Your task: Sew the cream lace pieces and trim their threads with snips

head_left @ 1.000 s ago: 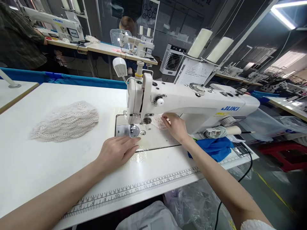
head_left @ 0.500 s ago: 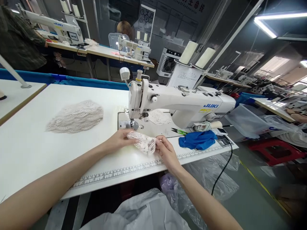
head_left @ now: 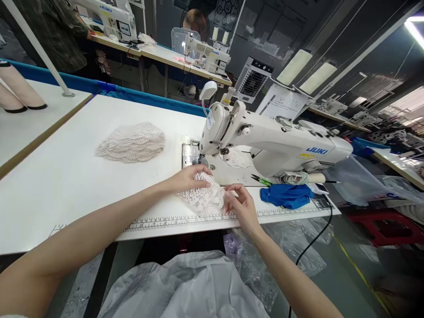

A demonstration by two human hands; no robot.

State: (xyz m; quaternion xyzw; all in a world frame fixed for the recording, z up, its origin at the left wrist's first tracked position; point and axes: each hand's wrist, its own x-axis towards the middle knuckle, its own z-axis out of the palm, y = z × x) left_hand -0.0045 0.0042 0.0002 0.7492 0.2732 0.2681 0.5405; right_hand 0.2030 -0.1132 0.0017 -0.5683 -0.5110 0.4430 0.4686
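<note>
The white sewing table [head_left: 76,190] spreads beneath everything, its smooth top probably offering little grip to thin fabric. On it stands the Juki industrial sewing machine [head_left: 274,134], and well to the left of its needle end lies a layered stack of lace pieces [head_left: 132,143], which looks soft and likely to slump or shift if pushed from one side. The lace piece [head_left: 202,201] in hand lies in front of the machine bed, close to the table's ruler-marked front edge, rumpled and partly raised. It should be nearly weightless, limp and slow to lie flat, with openwork that a nail or sharp point could snag; the denser border seems the safer place to take hold, with light fingertip pressure rather than a pull on the holes. The left hand [head_left: 188,179] grips its upper left part between thumb and fingers. The right hand [head_left: 241,205] has its fingers curled at the right edge, though whether they pinch it I cannot tell. Smallest, the green-handled thread snips [head_left: 263,180] rest beyond the right hand.
</note>
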